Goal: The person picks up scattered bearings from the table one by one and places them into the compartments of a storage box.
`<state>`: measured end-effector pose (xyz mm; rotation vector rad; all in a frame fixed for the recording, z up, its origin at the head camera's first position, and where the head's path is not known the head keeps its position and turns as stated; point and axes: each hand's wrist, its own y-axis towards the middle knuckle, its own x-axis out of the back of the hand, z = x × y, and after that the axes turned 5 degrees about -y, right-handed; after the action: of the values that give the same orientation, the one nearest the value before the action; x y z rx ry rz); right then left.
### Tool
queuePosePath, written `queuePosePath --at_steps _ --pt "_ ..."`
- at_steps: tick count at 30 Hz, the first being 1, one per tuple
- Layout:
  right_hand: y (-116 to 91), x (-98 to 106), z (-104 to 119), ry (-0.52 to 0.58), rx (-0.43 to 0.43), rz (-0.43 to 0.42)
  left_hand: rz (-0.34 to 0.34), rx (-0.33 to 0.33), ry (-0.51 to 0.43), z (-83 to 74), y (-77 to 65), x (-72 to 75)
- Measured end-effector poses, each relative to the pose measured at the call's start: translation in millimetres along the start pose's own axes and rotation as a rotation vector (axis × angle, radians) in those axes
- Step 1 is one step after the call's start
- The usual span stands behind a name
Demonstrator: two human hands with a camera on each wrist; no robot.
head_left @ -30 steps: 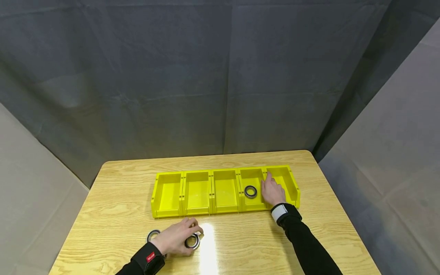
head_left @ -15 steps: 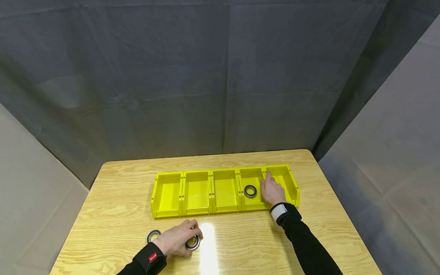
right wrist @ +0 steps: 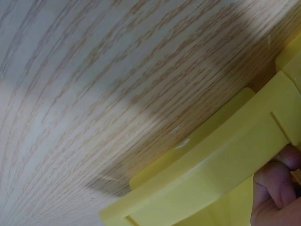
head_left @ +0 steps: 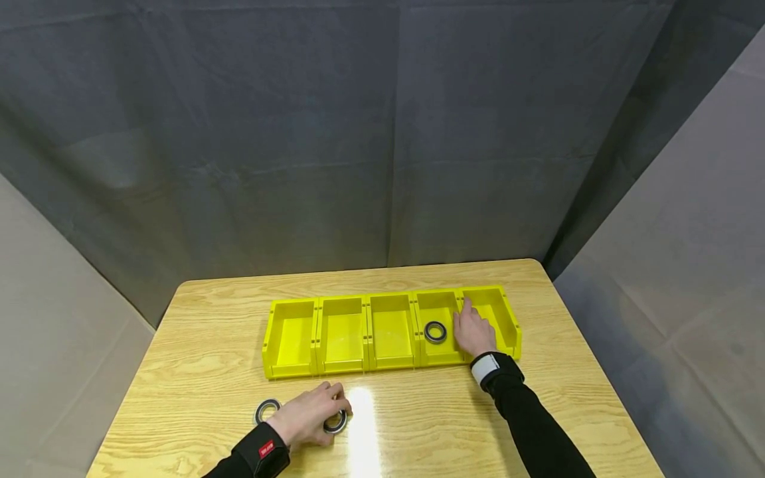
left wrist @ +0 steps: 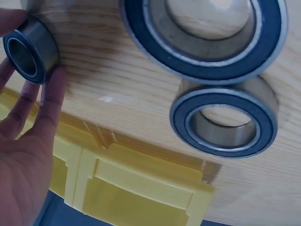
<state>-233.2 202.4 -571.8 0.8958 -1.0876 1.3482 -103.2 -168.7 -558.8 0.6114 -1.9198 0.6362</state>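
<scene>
My left hand (head_left: 307,415) pinches a ball bearing (left wrist: 41,49) between thumb and fingers, low over the table in front of the yellow bins. Two larger bearings are near it: a big one (left wrist: 207,73) and a mid-sized one (left wrist: 225,122), overlapping in the left wrist view. In the head view, one bearing (head_left: 267,406) shows partly behind that hand. Another bearing (head_left: 435,332) lies in the fourth bin from the left. My right hand (head_left: 476,332) is at the divider beside the fifth bin, its index finger pointing forward. Whatever lies under its curled fingers (right wrist: 275,183) I cannot tell.
The row of several joined yellow bins (head_left: 340,366) runs across the wooden table (head_left: 203,345). A grey curtain (head_left: 287,166) hangs behind the table's far edge, with pale cloth panels (head_left: 675,265) at both sides.
The left hand and its bearing shift only very slightly. The right hand stays at the divider, and the bearing in the fourth bin has not moved.
</scene>
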Motion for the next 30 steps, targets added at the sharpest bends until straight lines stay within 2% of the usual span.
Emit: queuePosePath --at_steps 10,18,25,30 --pt "0 1 1 0.005 -0.014 0.012 -0.034 0.003 0.084 -8.6 10.4 4.1" --pt "-1 -1 0 0.007 -0.015 0.005 -0.029 -0.025 0.125 -18.7 29.1 10.5" --pt "0 -4 0 0.013 -0.015 -0.018 -0.036 -0.017 0.144 -28.6 47.3 22.7" --pt "0 -3 0 0.009 -0.014 -0.014 -0.03 -0.041 0.153 -32.7 59.9 33.1"
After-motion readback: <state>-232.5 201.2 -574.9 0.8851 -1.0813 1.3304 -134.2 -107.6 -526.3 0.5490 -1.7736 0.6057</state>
